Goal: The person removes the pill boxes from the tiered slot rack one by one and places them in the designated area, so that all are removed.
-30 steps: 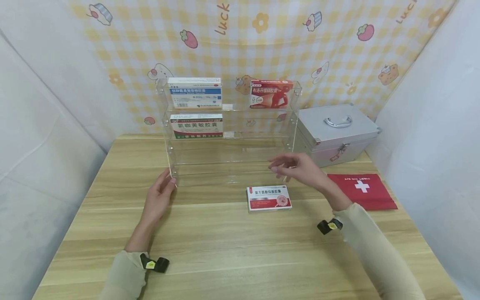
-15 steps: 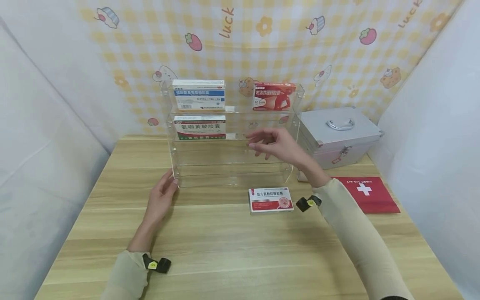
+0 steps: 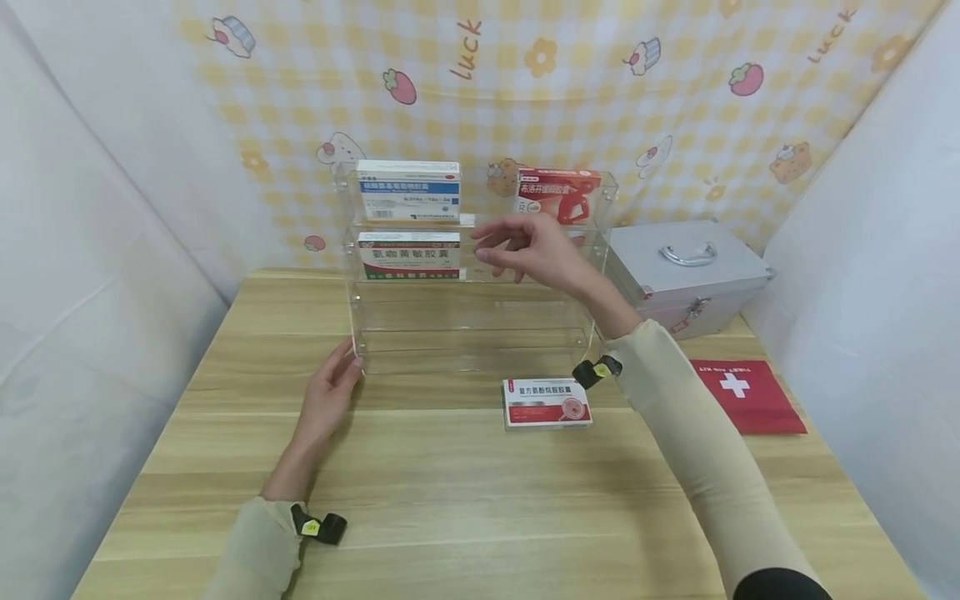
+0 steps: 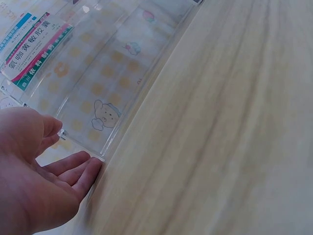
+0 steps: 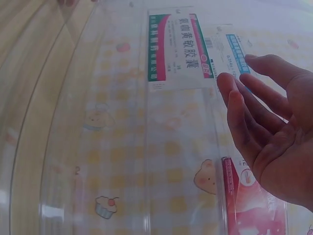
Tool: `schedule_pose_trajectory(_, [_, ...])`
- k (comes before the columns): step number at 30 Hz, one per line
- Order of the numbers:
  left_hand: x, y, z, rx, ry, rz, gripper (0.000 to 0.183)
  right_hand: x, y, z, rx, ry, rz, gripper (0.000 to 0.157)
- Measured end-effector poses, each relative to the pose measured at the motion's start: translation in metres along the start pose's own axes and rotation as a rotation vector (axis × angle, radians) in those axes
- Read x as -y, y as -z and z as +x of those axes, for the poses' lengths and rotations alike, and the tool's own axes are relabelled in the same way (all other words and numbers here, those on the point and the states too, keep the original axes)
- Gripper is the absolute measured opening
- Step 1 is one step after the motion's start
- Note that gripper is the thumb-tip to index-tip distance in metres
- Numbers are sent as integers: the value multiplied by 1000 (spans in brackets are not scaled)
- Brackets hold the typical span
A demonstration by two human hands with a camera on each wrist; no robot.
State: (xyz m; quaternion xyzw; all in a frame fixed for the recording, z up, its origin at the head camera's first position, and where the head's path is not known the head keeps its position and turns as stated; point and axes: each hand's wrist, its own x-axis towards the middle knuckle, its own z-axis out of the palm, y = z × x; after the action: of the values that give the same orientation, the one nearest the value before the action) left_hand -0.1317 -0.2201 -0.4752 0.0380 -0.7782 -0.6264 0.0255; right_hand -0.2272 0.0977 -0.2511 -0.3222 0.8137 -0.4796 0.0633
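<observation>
A clear acrylic display rack (image 3: 472,360) stands on the table, holding a blue-and-white medicine box (image 3: 408,200) and a red medicine box (image 3: 558,198) on its top tier. A green-and-white medicine box (image 3: 409,260) sits on the left of the tier below. My left hand (image 3: 327,396) touches the rack's lower left corner, thumb and fingertips resting along the side panel's edge. In front of the second tier, right of the green-and-white box, hovers my right hand (image 3: 536,254) with loosely bent fingers and nothing in it. A red-and-white capsule box (image 3: 547,405) lies on the table before the rack.
A silver metal case (image 3: 682,275) with a handle stands right of the rack. Beside my right forearm lies a red first aid pouch (image 3: 753,408) with a white cross. A checked curtain (image 3: 525,108) hangs close behind the rack.
My right hand has moved up and left, from the rack's lower right side to in front of its second tier. My left hand stays at the lower left corner.
</observation>
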Motion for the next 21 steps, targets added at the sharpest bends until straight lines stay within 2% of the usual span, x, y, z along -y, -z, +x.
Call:
schedule_pose_trajectory(7, [-4,1,-1,19,22,-2,53,-1,0,12,13,-10,31,31])
schedule_pose_trajectory(15, [-3,0,1,27,26,-22,52,-34,2,29,-11,-25,29,32])
schedule_pose_trajectory(21, [0,0,0,7,15,9,53,-37,-1,38,-12,-8,-33,31])
